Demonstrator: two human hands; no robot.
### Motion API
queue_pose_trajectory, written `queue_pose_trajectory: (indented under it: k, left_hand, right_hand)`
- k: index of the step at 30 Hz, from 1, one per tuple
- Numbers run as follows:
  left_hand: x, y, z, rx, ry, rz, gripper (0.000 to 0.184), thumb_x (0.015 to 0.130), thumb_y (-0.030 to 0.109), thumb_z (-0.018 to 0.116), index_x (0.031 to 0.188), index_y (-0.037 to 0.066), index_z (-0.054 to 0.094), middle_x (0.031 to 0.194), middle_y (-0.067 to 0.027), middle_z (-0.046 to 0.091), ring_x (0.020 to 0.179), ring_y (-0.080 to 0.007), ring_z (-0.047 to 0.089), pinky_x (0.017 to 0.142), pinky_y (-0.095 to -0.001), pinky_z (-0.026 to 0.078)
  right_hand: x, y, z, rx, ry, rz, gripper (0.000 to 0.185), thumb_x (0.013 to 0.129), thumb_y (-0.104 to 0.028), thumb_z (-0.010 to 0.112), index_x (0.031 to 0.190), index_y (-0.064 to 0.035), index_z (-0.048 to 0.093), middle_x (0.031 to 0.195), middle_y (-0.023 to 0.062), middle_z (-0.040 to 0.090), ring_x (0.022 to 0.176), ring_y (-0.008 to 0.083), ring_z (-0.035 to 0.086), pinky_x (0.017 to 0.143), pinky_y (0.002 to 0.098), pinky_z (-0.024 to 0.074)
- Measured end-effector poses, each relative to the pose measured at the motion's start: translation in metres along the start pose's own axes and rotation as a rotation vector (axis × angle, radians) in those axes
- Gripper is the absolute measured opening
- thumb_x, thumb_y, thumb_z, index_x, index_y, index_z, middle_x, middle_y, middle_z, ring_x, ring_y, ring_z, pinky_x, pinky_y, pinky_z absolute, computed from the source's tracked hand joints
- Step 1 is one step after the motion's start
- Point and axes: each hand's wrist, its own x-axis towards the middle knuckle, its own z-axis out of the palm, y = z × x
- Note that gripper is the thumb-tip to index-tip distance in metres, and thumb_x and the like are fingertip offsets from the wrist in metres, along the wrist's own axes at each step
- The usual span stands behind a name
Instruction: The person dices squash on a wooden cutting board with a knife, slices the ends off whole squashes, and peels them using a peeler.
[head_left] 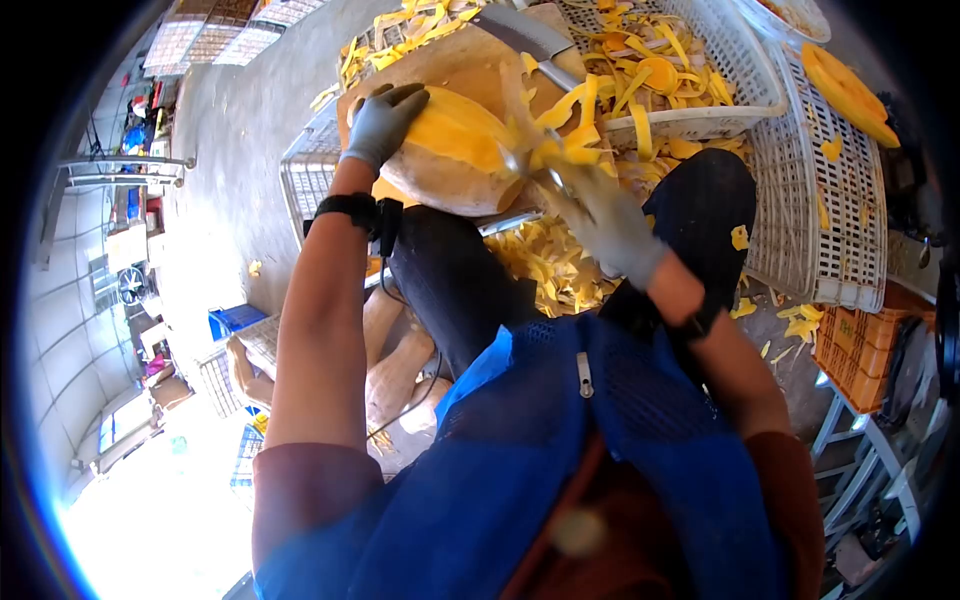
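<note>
A large pumpkin lies on its side on a wooden board, its upper face peeled to bright yellow-orange and its lower side still in pale tan skin. Gripping its left end is my left hand, gloved in grey, with the fingers curled over the top. A metal peeler is in my gloved right hand, at the pumpkin's right end; motion blurs it and hides whether the blade touches. Yellow strips of peel hang and lie beside the peeler. Behind the pumpkin, a broad-bladed knife rests on the board.
A white plastic crate full of peel stands at the back right, beside an upturned-looking white crate bearing a peeled pumpkin piece. Peelings heap between my knees. Unpeeled pumpkins lie by my left leg. An orange crate is at right.
</note>
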Motion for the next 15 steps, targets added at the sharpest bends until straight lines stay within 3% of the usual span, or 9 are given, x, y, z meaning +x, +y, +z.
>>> queue_pose_trajectory:
  k: [3,5,6,7,9,10,12,15]
  left_hand:
    - [-0.004,-0.002,0.004,-0.057,0.020,-0.056,0.043,0.081,0.047,0.056,0.110,0.017,0.067,0.123,-0.0174,0.056,0.115,-0.0316,0.052,0.105,-0.0343,0.029]
    - [-0.004,-0.001,0.003,-0.106,0.002,-0.082,0.043,0.081,0.047,0.056,0.110,0.017,0.067,0.124,-0.0179,0.056,0.115,-0.0316,0.052,0.105,-0.0342,0.029]
    - [-0.002,-0.007,0.007,0.004,0.053,-0.006,0.042,0.081,0.045,0.057,0.110,0.016,0.067,0.122,-0.0174,0.057,0.113,-0.0305,0.054,0.102,-0.0333,0.034]
    - [0.000,-0.001,0.002,-0.087,0.031,-0.068,0.042,0.081,0.044,0.057,0.110,0.015,0.067,0.121,-0.0174,0.058,0.112,-0.0303,0.054,0.100,-0.0330,0.035]
    - [-0.006,0.018,-0.004,-0.259,-0.075,-0.193,0.041,0.081,0.042,0.057,0.109,0.014,0.067,0.119,-0.0173,0.059,0.109,-0.0299,0.056,0.097,-0.0323,0.039]
    - [-0.003,0.011,-0.003,-0.101,-0.009,-0.057,0.040,0.082,0.040,0.058,0.109,0.013,0.067,0.118,-0.0166,0.060,0.108,-0.0288,0.057,0.095,-0.0323,0.041]
    - [-0.003,0.005,-0.003,-0.083,-0.014,-0.028,0.040,0.082,0.040,0.058,0.109,0.012,0.067,0.119,-0.0160,0.059,0.108,-0.0288,0.057,0.095,-0.0321,0.041]
    - [-0.010,0.000,0.002,-0.127,0.020,-0.069,0.039,0.083,0.039,0.058,0.109,0.012,0.067,0.119,-0.0148,0.059,0.111,-0.0284,0.055,0.097,-0.0326,0.039]
  right_hand:
    - [0.052,0.014,0.017,-0.026,-0.083,0.007,0.046,0.086,-0.023,0.059,0.129,-0.0111,0.049,0.106,0.0200,0.055,0.085,0.0367,0.059,0.073,0.0418,0.0493]
    - [0.000,-0.001,0.026,-0.007,-0.090,0.031,0.040,0.086,-0.024,0.058,0.124,-0.0128,0.054,0.101,0.0195,0.057,0.086,0.0355,0.060,0.072,0.0417,0.0498]
    - [-0.027,0.001,0.028,-0.015,-0.092,0.019,0.037,0.087,-0.025,0.057,0.121,-0.0137,0.056,0.099,0.0193,0.057,0.086,0.0349,0.061,0.071,0.0416,0.0500]
    - [-0.058,0.020,0.032,-0.025,-0.224,-0.058,0.038,0.087,-0.026,0.057,0.123,-0.0131,0.056,0.100,0.0193,0.057,0.084,0.0348,0.061,0.069,0.0415,0.0499]
    - [-0.085,0.027,0.022,0.081,-0.314,0.032,0.036,0.087,-0.025,0.056,0.120,-0.0096,0.056,0.093,0.0192,0.058,0.084,0.0343,0.062,0.066,0.0418,0.0489]
    - [-0.066,0.024,0.014,0.088,-0.229,0.056,0.037,0.088,-0.025,0.056,0.121,-0.0085,0.055,0.091,0.0191,0.058,0.081,0.0338,0.061,0.066,0.0410,0.0486]
    - [-0.021,0.004,0.005,0.128,-0.063,0.137,0.040,0.089,-0.024,0.056,0.124,-0.0063,0.052,0.085,0.0189,0.059,0.076,0.0327,0.060,0.067,0.0394,0.0481]
    - [0.001,0.018,0.041,0.161,-0.121,0.162,0.037,0.088,-0.022,0.057,0.121,-0.0049,0.054,0.085,0.0196,0.060,0.075,0.0310,0.060,0.066,0.0379,0.0474]
